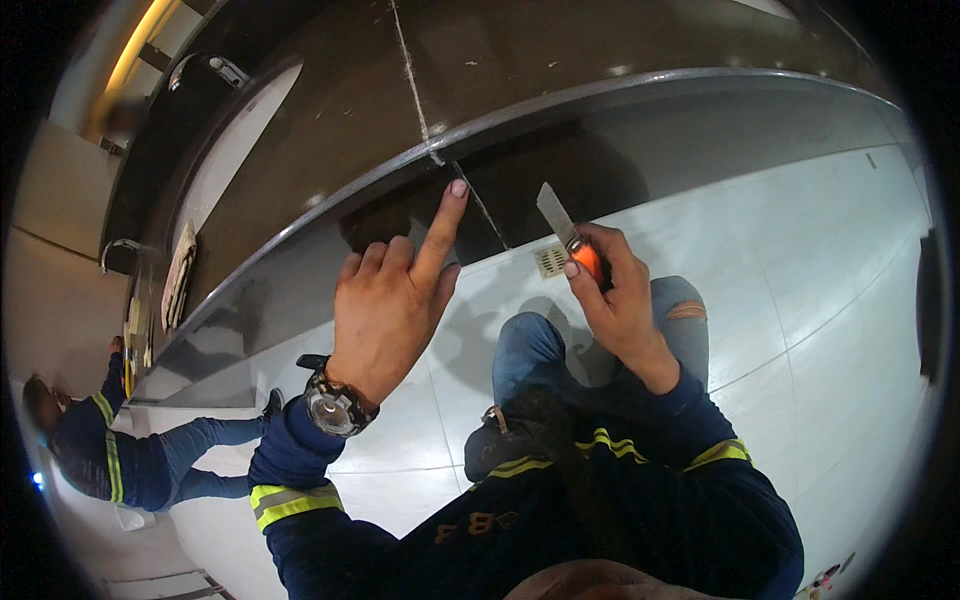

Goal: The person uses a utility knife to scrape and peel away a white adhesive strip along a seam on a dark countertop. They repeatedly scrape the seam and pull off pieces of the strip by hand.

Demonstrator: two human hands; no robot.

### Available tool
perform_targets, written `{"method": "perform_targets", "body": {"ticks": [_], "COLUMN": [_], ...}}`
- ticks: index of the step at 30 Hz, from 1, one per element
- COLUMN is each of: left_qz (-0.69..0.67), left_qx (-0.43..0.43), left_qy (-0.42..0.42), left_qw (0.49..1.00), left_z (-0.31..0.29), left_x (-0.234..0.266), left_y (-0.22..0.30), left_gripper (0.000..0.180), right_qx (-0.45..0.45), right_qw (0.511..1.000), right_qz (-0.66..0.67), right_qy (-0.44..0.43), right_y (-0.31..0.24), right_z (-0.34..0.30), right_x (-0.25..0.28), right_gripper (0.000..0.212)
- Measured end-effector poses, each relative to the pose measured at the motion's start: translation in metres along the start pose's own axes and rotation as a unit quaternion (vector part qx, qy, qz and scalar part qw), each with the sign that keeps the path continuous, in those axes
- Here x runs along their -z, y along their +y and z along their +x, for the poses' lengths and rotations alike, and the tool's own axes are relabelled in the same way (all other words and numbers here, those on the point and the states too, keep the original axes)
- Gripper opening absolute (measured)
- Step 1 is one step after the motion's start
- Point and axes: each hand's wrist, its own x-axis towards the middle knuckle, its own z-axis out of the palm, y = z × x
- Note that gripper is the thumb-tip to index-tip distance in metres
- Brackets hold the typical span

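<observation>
My left hand reaches toward the front of a dark, glossy countertop. Its index finger is stretched out, with the tip beside a pale seam running down the front panel; the other fingers are partly curled and hold nothing. On the top surface, a rough whitish joint line leads back from the front edge. My right hand is closed round a utility knife with an orange and black handle. The knife's flat metal blade points up toward the panel, apart from it.
A square floor drain lies in the pale tiled floor below the panel. At the left, another person in a dark, reflective-striped top stands by the counter. A basin and taps are at the upper left.
</observation>
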Motion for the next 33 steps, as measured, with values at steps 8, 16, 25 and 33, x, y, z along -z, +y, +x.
{"method": "perform_targets", "body": {"ticks": [8, 16, 25, 33], "left_qz": [0.014, -0.35, -0.458, -0.27], "left_qx": [-0.005, 0.04, 0.22, 0.078], "left_qy": [-0.033, 0.056, 0.214, 0.219], "left_qw": [0.999, 0.934, 0.835, 0.934], "left_z": [0.004, -0.01, 0.012, -0.003], "left_x": [0.015, -0.009, -0.032, -0.048], "left_y": [0.004, 0.028, 0.048, 0.029], "left_gripper": [0.088, 0.031, 0.018, 0.056], "right_qx": [0.029, -0.079, -0.069, -0.179], "right_qw": [1.0, 0.989, 0.962, 0.88], "right_qz": [0.007, 0.09, 0.238, 0.417], "right_qy": [0.004, -0.087, -0.112, -0.141], "right_y": [-0.007, -0.015, -0.036, -0.04], "right_z": [0.007, 0.003, 0.001, -0.003], "right_x": [-0.007, -0.023, -0.059, -0.067], "right_gripper": [0.035, 0.036, 0.039, 0.044]}}
